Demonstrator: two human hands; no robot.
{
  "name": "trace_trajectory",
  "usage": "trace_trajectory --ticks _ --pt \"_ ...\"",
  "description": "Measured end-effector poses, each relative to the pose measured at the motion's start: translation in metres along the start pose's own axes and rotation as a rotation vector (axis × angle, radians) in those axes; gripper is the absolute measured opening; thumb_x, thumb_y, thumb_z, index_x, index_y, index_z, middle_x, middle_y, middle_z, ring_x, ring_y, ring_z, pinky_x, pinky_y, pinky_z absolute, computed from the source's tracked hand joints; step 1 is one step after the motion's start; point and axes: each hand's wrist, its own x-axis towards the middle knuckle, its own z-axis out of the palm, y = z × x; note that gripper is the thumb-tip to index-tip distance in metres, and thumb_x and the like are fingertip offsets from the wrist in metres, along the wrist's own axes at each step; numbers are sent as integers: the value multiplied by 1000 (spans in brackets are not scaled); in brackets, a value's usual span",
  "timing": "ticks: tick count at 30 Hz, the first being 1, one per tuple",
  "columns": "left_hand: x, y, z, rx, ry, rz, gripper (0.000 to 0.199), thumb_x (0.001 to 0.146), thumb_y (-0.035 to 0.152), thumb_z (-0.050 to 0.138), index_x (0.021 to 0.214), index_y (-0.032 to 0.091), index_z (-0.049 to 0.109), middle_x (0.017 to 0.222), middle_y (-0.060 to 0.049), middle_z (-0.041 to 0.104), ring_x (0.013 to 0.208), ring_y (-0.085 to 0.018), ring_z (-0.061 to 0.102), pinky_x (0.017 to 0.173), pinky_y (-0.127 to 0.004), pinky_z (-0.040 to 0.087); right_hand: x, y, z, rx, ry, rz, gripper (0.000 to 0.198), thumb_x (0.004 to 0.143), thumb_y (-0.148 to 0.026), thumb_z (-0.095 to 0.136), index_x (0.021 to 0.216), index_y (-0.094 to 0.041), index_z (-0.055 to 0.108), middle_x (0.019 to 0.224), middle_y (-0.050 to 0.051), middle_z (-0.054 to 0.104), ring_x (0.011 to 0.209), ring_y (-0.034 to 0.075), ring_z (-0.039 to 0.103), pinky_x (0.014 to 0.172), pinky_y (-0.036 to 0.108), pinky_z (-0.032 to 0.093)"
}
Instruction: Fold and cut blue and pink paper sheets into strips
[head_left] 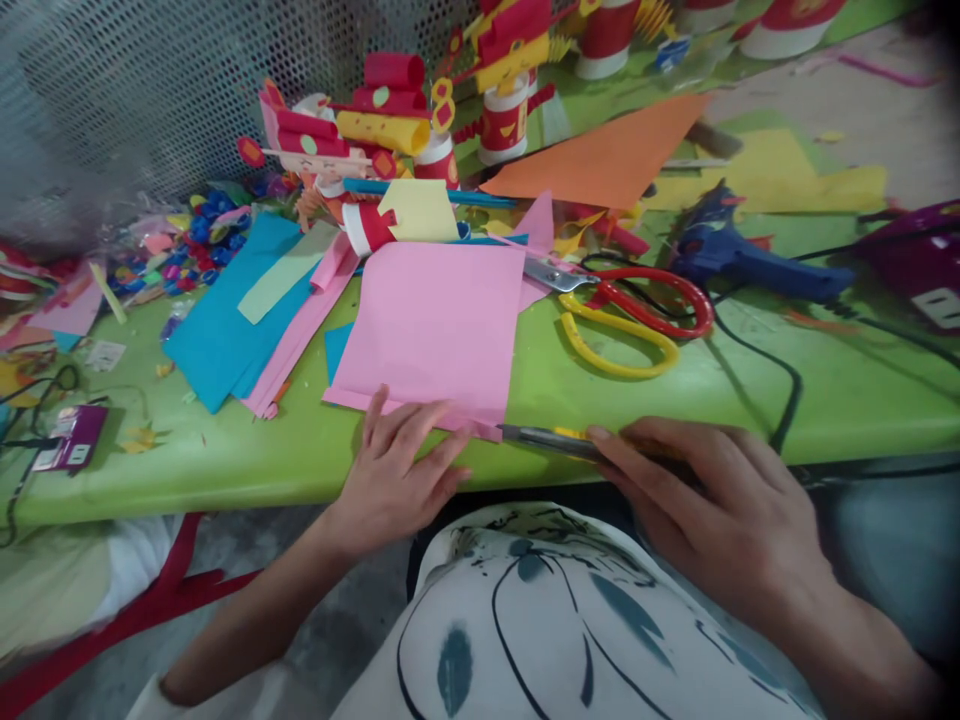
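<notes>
A pink sheet of paper [442, 310] lies near the table's front edge, with a narrow folded band along its near side. My left hand [401, 465] rests on that band, fingers spread and pressing it down. In my right hand [720, 500] is a slim blade tool [551, 440], grey metal with a bit of yellow; its handle is hidden by my fingers. The tool's tip meets the right end of the folded band. Just beyond the sheet's right side lie scissors [637, 315] with one red and one yellow handle, their blades partly under the paper.
A blue glue gun [757, 260] and its cable lie at the right. Blue paper sheets [232, 310] are at the left. Behind stand paper-cup figures [502, 120] and orange paper [600, 155]. Small colourful pieces [210, 235] are heaped against a mesh panel [150, 90].
</notes>
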Motion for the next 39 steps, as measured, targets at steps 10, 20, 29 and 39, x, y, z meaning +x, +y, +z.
trace_trajectory --ticks 10,20,29,39 --pt "16 -4 -13 88 -201 265 51 112 41 60 146 3 65 150 -20 71 113 -30 67 93 -45 58 9 2 -12 33 -112 -20 48 104 -23 66 151 -22 57 116 12 71 94 25 67 78 41 59" --pt "59 -72 6 -168 -279 481 46 113 18 46 153 28 68 160 -6 67 135 -25 63 113 -46 52 11 23 -14 37 -157 12 41 106 -29 59 147 -30 67 121 11 71 98 28 65 79 42 56" --pt "60 -54 17 -153 -407 223 59 111 20 45 164 46 53 178 0 45 164 -36 37 133 -75 16 7 16 -12 -2 -158 63 40 108 -30 56 145 -26 70 118 12 72 98 28 65 79 43 55" --pt "57 -34 17 -176 -405 109 60 110 19 44 162 46 56 180 1 41 167 -36 34 132 -80 12 8 22 -20 53 -186 81 39 105 -29 59 142 -28 72 116 12 73 95 28 67 75 42 54"
